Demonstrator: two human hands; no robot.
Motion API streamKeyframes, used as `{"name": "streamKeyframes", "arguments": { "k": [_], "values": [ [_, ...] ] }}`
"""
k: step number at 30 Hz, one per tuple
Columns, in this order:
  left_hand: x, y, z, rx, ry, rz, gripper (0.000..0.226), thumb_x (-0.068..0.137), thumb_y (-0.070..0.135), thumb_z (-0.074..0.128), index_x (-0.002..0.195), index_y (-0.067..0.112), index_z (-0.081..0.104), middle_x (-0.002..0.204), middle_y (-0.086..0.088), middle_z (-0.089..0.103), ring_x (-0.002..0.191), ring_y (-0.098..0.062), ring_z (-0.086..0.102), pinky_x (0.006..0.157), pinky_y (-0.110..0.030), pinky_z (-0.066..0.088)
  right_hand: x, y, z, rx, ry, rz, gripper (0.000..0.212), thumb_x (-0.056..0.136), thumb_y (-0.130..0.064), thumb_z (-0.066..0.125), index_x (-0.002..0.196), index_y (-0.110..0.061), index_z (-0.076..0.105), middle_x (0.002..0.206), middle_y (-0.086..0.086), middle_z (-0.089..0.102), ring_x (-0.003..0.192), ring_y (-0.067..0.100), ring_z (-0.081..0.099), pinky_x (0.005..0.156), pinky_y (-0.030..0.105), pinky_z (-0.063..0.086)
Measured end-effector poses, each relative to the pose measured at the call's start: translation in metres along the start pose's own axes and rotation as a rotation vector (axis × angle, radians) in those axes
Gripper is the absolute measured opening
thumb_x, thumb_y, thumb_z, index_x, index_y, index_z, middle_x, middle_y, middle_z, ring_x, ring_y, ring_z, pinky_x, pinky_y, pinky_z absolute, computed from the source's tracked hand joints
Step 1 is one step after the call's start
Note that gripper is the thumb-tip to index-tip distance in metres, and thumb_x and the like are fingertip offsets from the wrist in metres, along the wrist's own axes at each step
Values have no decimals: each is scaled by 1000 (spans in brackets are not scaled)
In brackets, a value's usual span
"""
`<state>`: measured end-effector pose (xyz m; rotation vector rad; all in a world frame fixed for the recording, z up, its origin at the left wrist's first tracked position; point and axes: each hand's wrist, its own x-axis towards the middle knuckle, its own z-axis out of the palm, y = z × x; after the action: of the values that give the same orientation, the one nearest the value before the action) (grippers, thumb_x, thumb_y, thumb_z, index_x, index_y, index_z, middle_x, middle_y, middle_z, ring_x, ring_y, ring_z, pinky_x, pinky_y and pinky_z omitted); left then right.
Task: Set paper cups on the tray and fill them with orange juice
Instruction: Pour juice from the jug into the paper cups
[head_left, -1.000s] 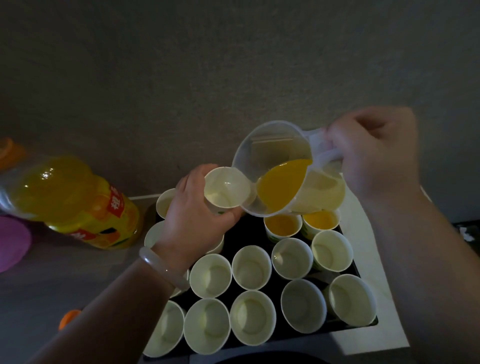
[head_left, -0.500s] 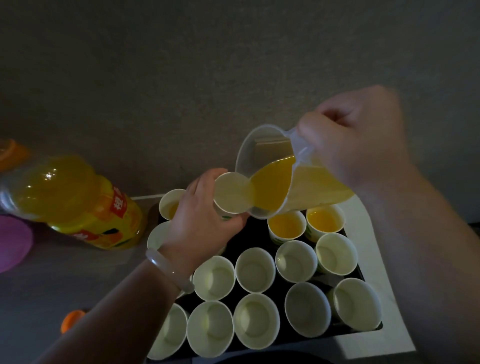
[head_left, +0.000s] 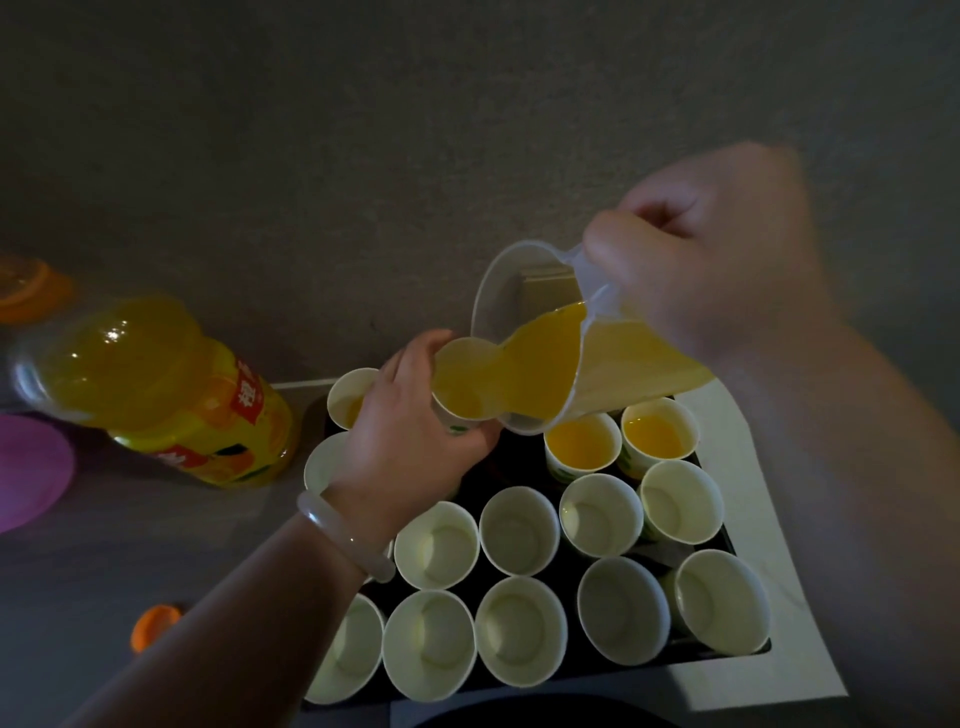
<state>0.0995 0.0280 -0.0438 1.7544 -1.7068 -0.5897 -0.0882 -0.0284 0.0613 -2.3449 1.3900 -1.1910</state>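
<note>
Mid-frame, left grip (head_left: 410, 447) clasping paper cup (head_left: 457, 366), right grip (head_left: 727, 260) clasping tilted jug (head_left: 524, 312); at left, bottle (head_left: 156, 384) with red label (head_left: 249, 397), characters perhaps Chinese, unreadable.

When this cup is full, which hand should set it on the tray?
Left. The left hand holds the cup above the tray; the right hand is tilting the jug.
</note>
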Motion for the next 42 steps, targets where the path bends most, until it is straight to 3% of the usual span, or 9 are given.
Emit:
{"name": "streamKeyframes", "arguments": {
  "k": [5, 20, 25, 29, 42],
  "values": [
    [0, -3, -1, -16, -1, 2, 74, 67, 34, 81, 132, 28, 44, 122, 8, 53, 109, -8, 50, 84, -22, 38, 0, -3, 1, -22, 4, -9, 38, 66, -27, 50, 44, -8, 26, 44, 1, 13, 44, 14, 16, 44, 29, 10],
    [-2, -5, -7, -43, -33, 2, 70, 69, 35, 79, 130, 28, 45, 116, 12, 52, 99, 0, 49, 73, 0, 36, 0, -8, 1, -33, -26, -31, 39, 68, -27, 50, 42, -12, 25, 41, -4, 13, 41, 16, 17, 42, 23, 9],
    [-2, -6, -8, -44, -25, 7, 69, 70, 35, 79, 130, 27, 46, 117, 11, 54, 101, -1, 49, 75, -2, 34, 1, -10, -1, -46, -29, -43, 39, 68, -27, 50, 41, -14, 24, 40, -5, 14, 40, 17, 17, 41, 24, 10],
    [-1, -6, -6, -33, -20, 10, 72, 69, 36, 79, 132, 24, 46, 119, 8, 55, 102, -5, 52, 80, -14, 39, 1, -11, -1, -32, -33, -39, 39, 68, -27, 49, 41, -14, 24, 39, -5, 14, 40, 19, 18, 42, 22, 10],
    [-3, -8, -7, -42, -14, 3, 69, 70, 32, 79, 130, 29, 46, 116, 12, 51, 100, -2, 48, 74, -3, 34, -1, -17, 0, -80, -32, -63, 39, 68, -27, 49, 42, -9, 26, 42, 0, 14, 41, 15, 15, 43, 27, 10]
  ]
}}
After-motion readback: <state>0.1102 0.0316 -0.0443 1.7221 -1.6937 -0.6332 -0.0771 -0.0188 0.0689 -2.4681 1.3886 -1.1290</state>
